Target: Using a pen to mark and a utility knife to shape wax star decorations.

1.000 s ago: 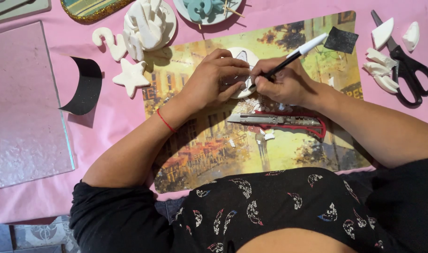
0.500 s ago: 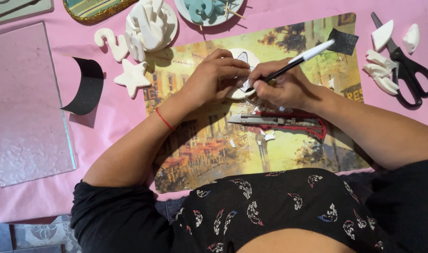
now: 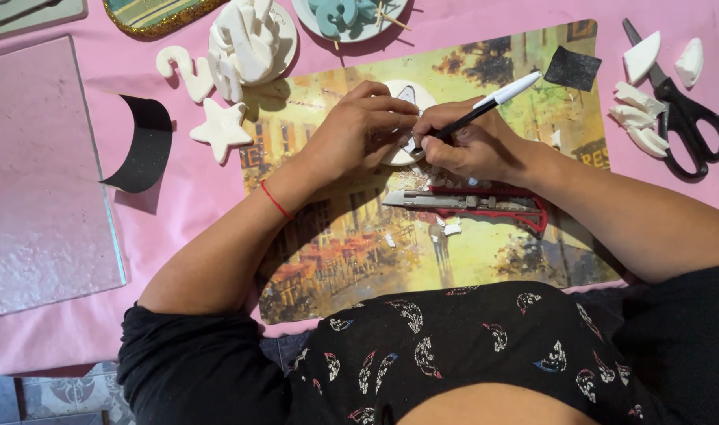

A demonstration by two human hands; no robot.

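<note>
White round disc (image 3: 403,126) lies on the picture mat (image 3: 470,260), pinned under the left hand (image 3: 359,130), whose fingers curl shut over its rim. Right hand (image 3: 470,145) pinches a black pen (image 3: 478,110), tip on the disc. Nearer than the fingers lies a red utility knife (image 3: 470,203); farther right, scissors (image 3: 682,110).

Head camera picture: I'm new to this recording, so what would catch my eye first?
At the centre, the left hand steadies a white round piece on a painted mat while the right hand works it with a black pen-like tool. A red utility knife lies just below; black scissors lie far right.
</note>
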